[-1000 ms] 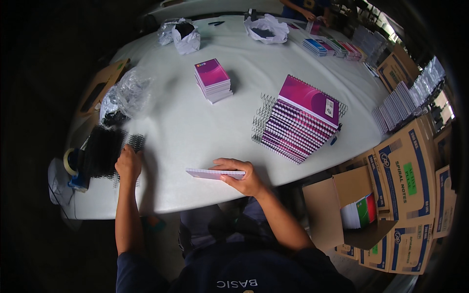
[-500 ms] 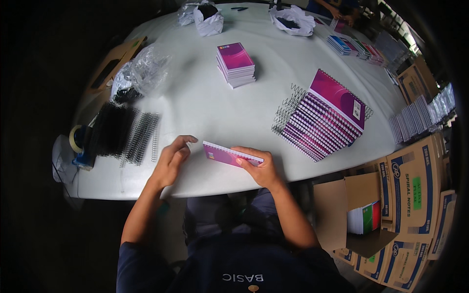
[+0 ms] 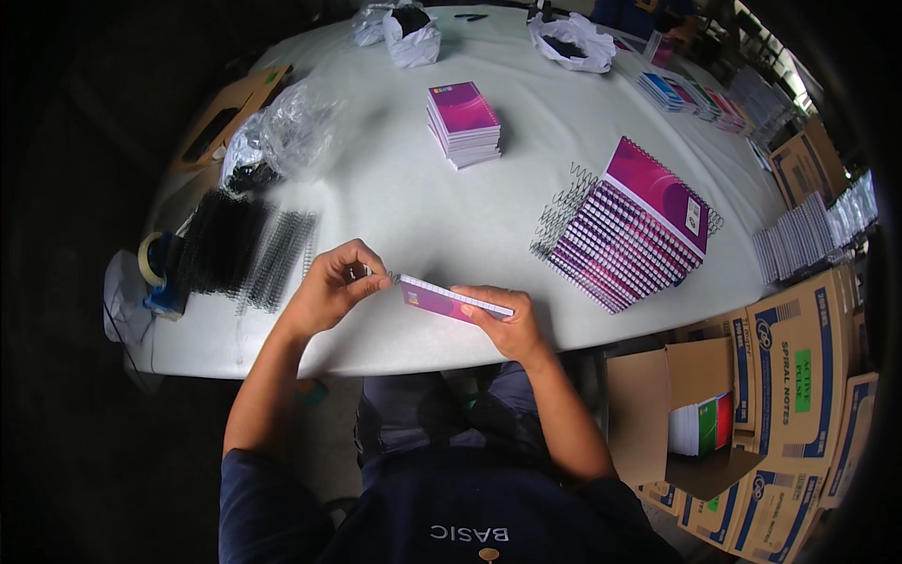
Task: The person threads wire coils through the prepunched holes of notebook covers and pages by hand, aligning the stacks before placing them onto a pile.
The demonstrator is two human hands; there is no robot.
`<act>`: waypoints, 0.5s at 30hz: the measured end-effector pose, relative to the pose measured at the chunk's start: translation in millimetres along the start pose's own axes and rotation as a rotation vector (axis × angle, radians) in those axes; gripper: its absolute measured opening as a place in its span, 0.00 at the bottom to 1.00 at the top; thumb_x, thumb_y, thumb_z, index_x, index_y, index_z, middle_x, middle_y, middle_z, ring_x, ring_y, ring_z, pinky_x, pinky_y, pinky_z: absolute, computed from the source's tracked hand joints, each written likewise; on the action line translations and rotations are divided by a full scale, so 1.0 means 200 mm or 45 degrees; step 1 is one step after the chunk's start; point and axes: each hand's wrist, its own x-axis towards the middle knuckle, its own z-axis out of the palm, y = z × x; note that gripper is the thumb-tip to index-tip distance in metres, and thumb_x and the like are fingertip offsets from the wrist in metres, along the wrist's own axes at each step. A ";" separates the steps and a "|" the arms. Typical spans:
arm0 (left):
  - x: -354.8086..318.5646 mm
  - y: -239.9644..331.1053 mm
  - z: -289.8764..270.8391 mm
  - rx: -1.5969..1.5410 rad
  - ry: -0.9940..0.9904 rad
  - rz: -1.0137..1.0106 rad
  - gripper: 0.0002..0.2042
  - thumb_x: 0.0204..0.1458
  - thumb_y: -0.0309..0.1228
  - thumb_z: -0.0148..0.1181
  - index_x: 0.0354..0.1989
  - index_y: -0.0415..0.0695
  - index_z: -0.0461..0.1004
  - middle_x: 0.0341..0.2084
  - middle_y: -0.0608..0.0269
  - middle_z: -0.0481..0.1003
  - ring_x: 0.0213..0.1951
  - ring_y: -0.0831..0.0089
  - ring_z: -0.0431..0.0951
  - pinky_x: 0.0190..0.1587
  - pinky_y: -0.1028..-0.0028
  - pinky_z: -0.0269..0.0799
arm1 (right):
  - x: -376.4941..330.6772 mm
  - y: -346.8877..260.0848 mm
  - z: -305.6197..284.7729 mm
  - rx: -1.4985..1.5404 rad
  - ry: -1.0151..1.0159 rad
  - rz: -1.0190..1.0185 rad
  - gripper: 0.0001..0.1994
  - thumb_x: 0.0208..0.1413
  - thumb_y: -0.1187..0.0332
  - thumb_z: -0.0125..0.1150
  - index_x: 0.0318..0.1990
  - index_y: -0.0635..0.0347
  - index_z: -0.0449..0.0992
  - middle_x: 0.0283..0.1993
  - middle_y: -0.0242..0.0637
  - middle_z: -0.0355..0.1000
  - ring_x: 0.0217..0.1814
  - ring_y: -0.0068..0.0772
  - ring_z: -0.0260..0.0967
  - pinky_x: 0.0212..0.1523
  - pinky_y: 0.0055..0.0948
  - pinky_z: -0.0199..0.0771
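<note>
The left hand's (image 3: 331, 287) grip, a second ago among the black coils (image 3: 246, 249) at the bench's (image 3: 404, 197) left edge, now pinches a coil at the notebook's (image 3: 454, 302) end, which the right hand (image 3: 501, 321) clasps.

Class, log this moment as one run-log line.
left hand: pinching spiral coil | right hand: holding purple notebook | coil at notebook's left end | over white table

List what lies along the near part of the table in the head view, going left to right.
Tape roll → black spiral coils → left hand → thin purple notebook held by right hand → slanted stack of bound purple notebooks → cardboard boxes.
</note>
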 end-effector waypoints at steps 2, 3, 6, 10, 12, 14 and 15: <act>0.03 0.07 0.00 0.016 -0.073 -0.142 0.06 0.51 0.25 0.62 0.31 0.41 0.70 0.28 0.68 0.72 0.30 0.83 0.69 0.36 0.81 0.66 | -0.01 0.01 0.00 0.012 0.010 0.001 0.13 0.52 0.78 0.58 0.46 0.64 0.76 0.44 0.38 0.76 0.44 0.23 0.72 0.46 0.21 0.71; 0.04 0.10 0.00 0.031 -0.102 -0.212 0.06 0.51 0.25 0.62 0.32 0.41 0.70 0.28 0.68 0.72 0.30 0.83 0.69 0.36 0.81 0.66 | 0.00 0.01 0.00 0.022 0.017 -0.003 0.13 0.52 0.78 0.58 0.46 0.64 0.76 0.44 0.38 0.76 0.44 0.23 0.72 0.46 0.21 0.71; 0.04 0.07 -0.02 -0.066 -0.157 -0.446 0.09 0.50 0.24 0.62 0.38 0.42 0.69 0.29 0.69 0.73 0.31 0.80 0.69 0.37 0.79 0.67 | 0.00 0.00 0.01 0.028 -0.016 -0.004 0.13 0.52 0.78 0.58 0.47 0.64 0.76 0.44 0.38 0.76 0.43 0.23 0.72 0.46 0.21 0.71; 0.03 0.02 0.00 0.176 -0.164 0.199 0.10 0.50 0.26 0.60 0.40 0.41 0.71 0.28 0.65 0.73 0.32 0.72 0.71 0.37 0.74 0.68 | 0.00 -0.02 0.01 0.007 -0.042 0.009 0.13 0.53 0.77 0.59 0.48 0.64 0.75 0.44 0.38 0.76 0.43 0.21 0.71 0.46 0.21 0.70; 0.05 0.21 0.04 0.761 -0.064 0.133 0.09 0.51 0.28 0.59 0.40 0.40 0.73 0.28 0.63 0.74 0.35 0.68 0.72 0.39 0.70 0.69 | 0.00 -0.03 0.00 -0.021 -0.056 0.057 0.14 0.54 0.76 0.58 0.49 0.64 0.75 0.44 0.38 0.76 0.42 0.20 0.70 0.45 0.21 0.70; 0.05 0.17 0.02 1.019 -0.239 0.358 0.10 0.48 0.29 0.61 0.37 0.39 0.74 0.30 0.61 0.75 0.35 0.64 0.73 0.40 0.67 0.68 | -0.01 -0.02 0.00 -0.083 -0.105 0.140 0.15 0.55 0.73 0.58 0.50 0.62 0.73 0.43 0.38 0.76 0.41 0.19 0.69 0.45 0.22 0.70; 0.06 0.16 0.00 1.148 -0.321 0.488 0.10 0.47 0.29 0.63 0.36 0.38 0.74 0.32 0.60 0.75 0.35 0.62 0.73 0.41 0.66 0.68 | -0.01 -0.01 0.00 -0.073 -0.100 0.118 0.14 0.55 0.73 0.58 0.50 0.61 0.74 0.42 0.38 0.77 0.41 0.19 0.69 0.44 0.22 0.70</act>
